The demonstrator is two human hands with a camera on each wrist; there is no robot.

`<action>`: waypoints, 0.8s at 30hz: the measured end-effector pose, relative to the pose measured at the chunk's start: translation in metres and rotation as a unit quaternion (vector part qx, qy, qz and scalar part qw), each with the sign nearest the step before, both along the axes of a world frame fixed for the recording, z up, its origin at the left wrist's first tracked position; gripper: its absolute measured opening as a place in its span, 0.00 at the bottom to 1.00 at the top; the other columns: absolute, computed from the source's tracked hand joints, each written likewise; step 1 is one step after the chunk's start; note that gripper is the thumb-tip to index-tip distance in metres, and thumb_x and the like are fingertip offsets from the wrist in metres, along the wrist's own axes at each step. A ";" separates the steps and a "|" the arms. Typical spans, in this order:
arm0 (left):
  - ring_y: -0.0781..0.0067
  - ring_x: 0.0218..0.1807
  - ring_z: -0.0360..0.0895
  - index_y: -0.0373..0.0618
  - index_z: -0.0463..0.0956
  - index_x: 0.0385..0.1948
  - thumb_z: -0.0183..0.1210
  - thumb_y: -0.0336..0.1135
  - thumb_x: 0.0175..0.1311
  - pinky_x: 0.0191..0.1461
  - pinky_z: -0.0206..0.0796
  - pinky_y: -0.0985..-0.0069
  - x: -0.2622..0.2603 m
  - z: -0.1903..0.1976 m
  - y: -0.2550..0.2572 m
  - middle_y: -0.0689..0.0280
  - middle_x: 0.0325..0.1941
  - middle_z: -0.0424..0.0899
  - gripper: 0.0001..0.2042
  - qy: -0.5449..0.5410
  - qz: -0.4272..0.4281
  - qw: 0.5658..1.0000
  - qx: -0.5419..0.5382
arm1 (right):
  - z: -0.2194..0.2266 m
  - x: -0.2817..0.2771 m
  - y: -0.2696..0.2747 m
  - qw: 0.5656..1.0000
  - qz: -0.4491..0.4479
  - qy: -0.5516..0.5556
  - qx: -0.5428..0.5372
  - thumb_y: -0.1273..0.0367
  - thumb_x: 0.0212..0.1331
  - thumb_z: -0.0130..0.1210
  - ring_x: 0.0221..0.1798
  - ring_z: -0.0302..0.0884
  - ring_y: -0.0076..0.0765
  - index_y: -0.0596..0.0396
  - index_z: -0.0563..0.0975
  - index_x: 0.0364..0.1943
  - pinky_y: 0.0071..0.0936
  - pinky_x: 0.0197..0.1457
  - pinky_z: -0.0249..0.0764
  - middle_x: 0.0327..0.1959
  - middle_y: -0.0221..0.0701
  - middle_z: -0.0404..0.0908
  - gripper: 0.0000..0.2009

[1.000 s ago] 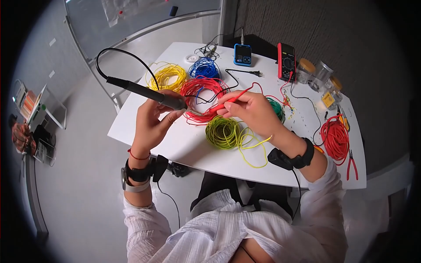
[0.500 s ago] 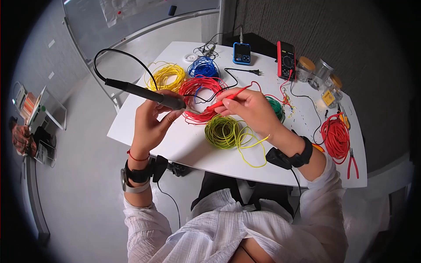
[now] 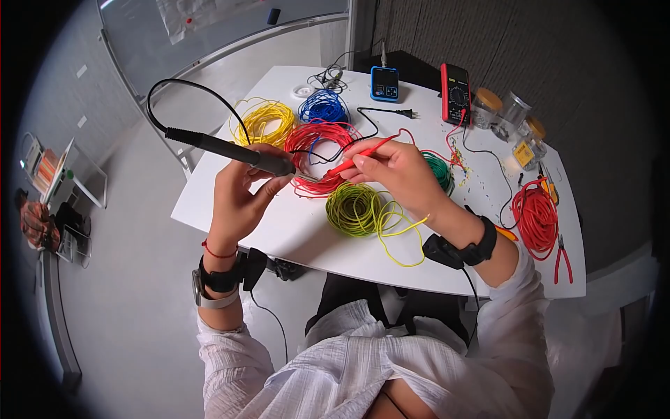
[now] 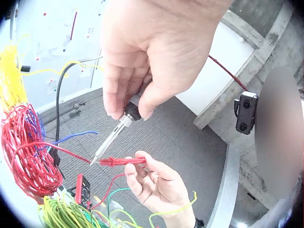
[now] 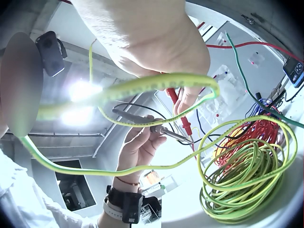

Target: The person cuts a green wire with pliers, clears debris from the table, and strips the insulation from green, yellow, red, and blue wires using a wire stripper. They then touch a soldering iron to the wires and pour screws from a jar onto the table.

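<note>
In the head view the left hand [image 3: 241, 192] grips the dark handle of a soldering iron [image 3: 216, 145], its cable looping up at the left. The right hand [image 3: 396, 173] pinches a red probe [image 3: 352, 163] above the red wire coil [image 3: 300, 140]. In the left wrist view the iron's metal tip [image 4: 105, 145] and the red probe [image 4: 118, 162] meet or nearly meet beside the end of a red wire [image 4: 71, 152]; exact contact is unclear. The right wrist view shows the red probe [image 5: 186, 124] near the iron's metal shaft [image 5: 172, 133], behind a yellow-green wire [image 5: 137, 90].
On the white table [image 3: 279, 241] lie yellow [image 3: 267, 124], blue [image 3: 324, 108], yellow-green [image 3: 351, 209], green [image 3: 438, 172] and red [image 3: 535, 220] coils. A red multimeter [image 3: 456, 94], a blue device [image 3: 384, 84], glass jars [image 3: 513, 115] and red-handled pliers [image 3: 562, 264] stand or lie around them.
The right hand and red probe have shifted slightly left from a second ago, then held nearly still. The left hand keeps its grip on the iron, whose rear end dips slightly.
</note>
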State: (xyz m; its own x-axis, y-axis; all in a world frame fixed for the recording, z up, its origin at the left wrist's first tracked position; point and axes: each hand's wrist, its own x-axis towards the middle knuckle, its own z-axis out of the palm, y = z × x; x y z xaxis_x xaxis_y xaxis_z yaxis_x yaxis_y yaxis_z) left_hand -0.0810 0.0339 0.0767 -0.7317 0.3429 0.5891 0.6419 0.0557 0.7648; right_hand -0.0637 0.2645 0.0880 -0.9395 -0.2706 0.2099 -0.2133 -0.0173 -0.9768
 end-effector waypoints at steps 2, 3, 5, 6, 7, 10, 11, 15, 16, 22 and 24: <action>0.71 0.42 0.76 0.33 0.66 0.41 0.57 0.19 0.50 0.49 0.69 0.75 0.000 0.000 0.000 0.60 0.39 0.75 0.15 -0.004 0.000 1.000 0.003 | 0.001 0.001 0.000 1.000 0.000 0.001 0.000 0.73 0.59 0.45 0.37 0.77 0.26 0.65 0.73 0.38 0.19 0.41 0.75 0.33 0.37 0.78 0.09; 0.71 0.42 0.76 0.33 0.66 0.41 0.57 0.19 0.50 0.49 0.69 0.75 0.000 -0.001 0.000 0.60 0.39 0.75 0.15 -0.008 -0.001 1.000 0.007 | 0.001 0.001 0.000 1.000 0.000 0.001 0.000 0.73 0.59 0.45 0.37 0.77 0.26 0.65 0.73 0.38 0.19 0.41 0.75 0.33 0.37 0.78 0.09; 0.71 0.42 0.76 0.33 0.66 0.41 0.57 0.19 0.50 0.49 0.69 0.75 0.000 -0.001 0.000 0.60 0.39 0.75 0.15 -0.004 -0.001 1.000 0.002 | 0.001 0.001 0.000 1.000 0.003 0.000 -0.002 0.73 0.59 0.45 0.37 0.77 0.26 0.65 0.72 0.38 0.19 0.41 0.75 0.33 0.37 0.78 0.09; 0.71 0.42 0.76 0.32 0.66 0.41 0.57 0.19 0.50 0.49 0.69 0.75 0.000 0.000 0.000 0.60 0.39 0.75 0.15 -0.001 -0.001 1.000 -0.001 | 0.001 0.001 0.001 1.000 0.005 -0.001 -0.003 0.73 0.59 0.45 0.37 0.77 0.26 0.65 0.72 0.38 0.19 0.41 0.75 0.33 0.37 0.78 0.09; 0.71 0.42 0.76 0.32 0.66 0.41 0.57 0.19 0.50 0.49 0.69 0.75 0.000 0.000 0.000 0.60 0.39 0.75 0.15 -0.001 -0.001 1.000 -0.002 | 0.001 0.001 0.001 1.000 0.005 -0.001 -0.003 0.73 0.59 0.45 0.37 0.77 0.26 0.65 0.72 0.38 0.19 0.41 0.75 0.33 0.37 0.78 0.09; 0.70 0.42 0.76 0.33 0.66 0.40 0.57 0.19 0.50 0.49 0.69 0.75 0.002 0.001 0.000 0.59 0.40 0.75 0.15 -0.003 0.001 1.000 0.004 | 0.004 0.000 0.004 1.000 -0.005 0.012 0.005 0.73 0.59 0.45 0.37 0.77 0.26 0.65 0.72 0.38 0.20 0.41 0.75 0.34 0.38 0.78 0.09; 0.70 0.43 0.75 0.33 0.66 0.41 0.56 0.19 0.51 0.49 0.68 0.75 0.002 0.002 0.000 0.59 0.40 0.75 0.15 0.002 -0.012 0.999 0.036 | 0.007 -0.003 0.007 0.999 -0.018 0.046 -0.008 0.73 0.59 0.45 0.37 0.77 0.26 0.65 0.72 0.38 0.20 0.42 0.74 0.34 0.38 0.78 0.09; 0.71 0.45 0.74 0.33 0.65 0.42 0.56 0.18 0.52 0.50 0.66 0.77 -0.003 0.012 0.001 0.58 0.41 0.75 0.15 -0.011 -0.003 0.987 0.161 | 0.027 -0.011 0.018 0.996 -0.058 0.049 -0.036 0.72 0.59 0.44 0.40 0.77 0.31 0.65 0.71 0.40 0.24 0.47 0.73 0.38 0.41 0.76 0.10; 0.71 0.46 0.73 0.33 0.65 0.42 0.55 0.18 0.52 0.51 0.65 0.77 -0.006 0.019 0.003 0.58 0.41 0.74 0.15 -0.006 -0.011 0.986 0.165 | 0.031 -0.014 0.019 0.997 -0.060 0.032 -0.047 0.71 0.59 0.44 0.41 0.76 0.32 0.65 0.71 0.41 0.25 0.48 0.73 0.39 0.41 0.75 0.10; 0.70 0.46 0.72 0.33 0.64 0.43 0.52 0.19 0.55 0.50 0.67 0.78 -0.031 0.014 0.008 0.55 0.43 0.74 0.13 0.041 -0.004 0.990 0.138 | 0.021 -0.024 0.017 0.995 -0.041 -0.023 -0.086 0.71 0.58 0.45 0.42 0.76 0.32 0.65 0.70 0.42 0.25 0.49 0.72 0.39 0.40 0.75 0.11; 0.70 0.47 0.72 0.33 0.64 0.43 0.52 0.19 0.55 0.51 0.67 0.78 -0.032 0.013 0.010 0.55 0.43 0.74 0.13 0.038 -0.005 0.989 0.140 | 0.022 -0.023 0.014 0.995 -0.041 -0.023 -0.088 0.71 0.58 0.46 0.42 0.76 0.32 0.65 0.71 0.41 0.25 0.49 0.72 0.39 0.40 0.75 0.11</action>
State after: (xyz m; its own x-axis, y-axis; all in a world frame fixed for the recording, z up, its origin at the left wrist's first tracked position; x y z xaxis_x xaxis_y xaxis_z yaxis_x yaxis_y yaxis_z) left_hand -0.1133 0.0440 0.0896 -0.6795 0.1650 0.7148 0.6971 -0.1585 0.6993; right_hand -0.0863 0.2786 0.1098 -0.9667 -0.1548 0.2040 -0.1768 -0.1727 -0.9690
